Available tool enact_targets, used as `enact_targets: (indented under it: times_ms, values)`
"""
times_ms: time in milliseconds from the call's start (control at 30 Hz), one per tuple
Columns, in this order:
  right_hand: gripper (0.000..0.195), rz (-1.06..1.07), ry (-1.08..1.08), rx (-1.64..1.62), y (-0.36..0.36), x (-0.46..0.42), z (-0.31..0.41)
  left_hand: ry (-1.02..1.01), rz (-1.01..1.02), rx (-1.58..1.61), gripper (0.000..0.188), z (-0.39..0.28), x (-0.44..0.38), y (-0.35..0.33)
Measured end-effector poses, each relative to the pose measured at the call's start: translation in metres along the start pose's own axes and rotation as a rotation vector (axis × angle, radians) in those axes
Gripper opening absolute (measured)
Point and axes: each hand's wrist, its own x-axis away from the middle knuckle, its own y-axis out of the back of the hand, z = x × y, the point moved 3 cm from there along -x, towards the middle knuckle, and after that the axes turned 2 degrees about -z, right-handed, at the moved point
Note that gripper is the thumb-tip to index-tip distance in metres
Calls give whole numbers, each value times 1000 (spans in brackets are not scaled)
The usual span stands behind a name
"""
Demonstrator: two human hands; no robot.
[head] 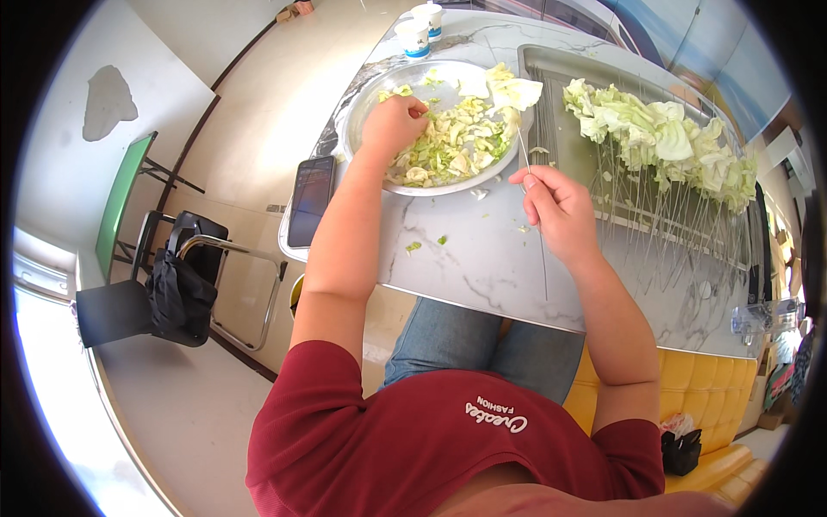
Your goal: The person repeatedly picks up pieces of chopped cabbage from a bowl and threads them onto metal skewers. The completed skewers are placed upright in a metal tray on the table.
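Note:
My right hand [549,207] holds a thin metal skewer [524,152] between thumb and fingers. Pale cabbage leaves [513,90] are threaded on its upper end, above the right rim of a round metal basin [429,192]. Inside the basin lie many torn cabbage pieces [462,139]. Over its left side, my left hand [394,126] reaches in with curled fingers; whether they pinch a piece is hidden. To the right, a metal tray [578,171] bears a row of skewers loaded with cabbage leaves [665,136], their bare ends sticking out toward me. Bare skewers [543,110] lie along the tray's left side.
A smartphone [311,201] lies at the left edge of the marble-patterned table [465,258]. Two paper cups [413,39] stand beyond the basin. Cabbage scraps [413,247] dot the tabletop. A clear plastic container [765,316] is at the right edge. A chair with a black bag [184,291] stands left.

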Motion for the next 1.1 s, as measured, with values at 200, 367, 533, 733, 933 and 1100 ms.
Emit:
enact_targets:
  times_ms: [200, 367, 533, 733, 933, 1100]
  values:
    - [20, 8, 27, 19, 1, -2, -5, 134, -36, 792, 25, -4, 6, 18]
    - [21, 22, 10, 22, -1, 0, -6, 134, 19, 1155, 26, -9, 9, 19]
    - [21, 27, -7, 16, -2, 0, -6, 183, 0, 1203, 22, -9, 9, 21]
    - [21, 29, 0, 25, -2, 0, -5, 152, -8, 1281, 23, -11, 10, 21]
    - [21, 26, 17, 30, -2, -1, -6, 147, 14, 1375, 22, -12, 10, 21]
    - [21, 21, 16, 41, -2, 0, -2, 142, 14, 1432, 24, -20, 12, 22]
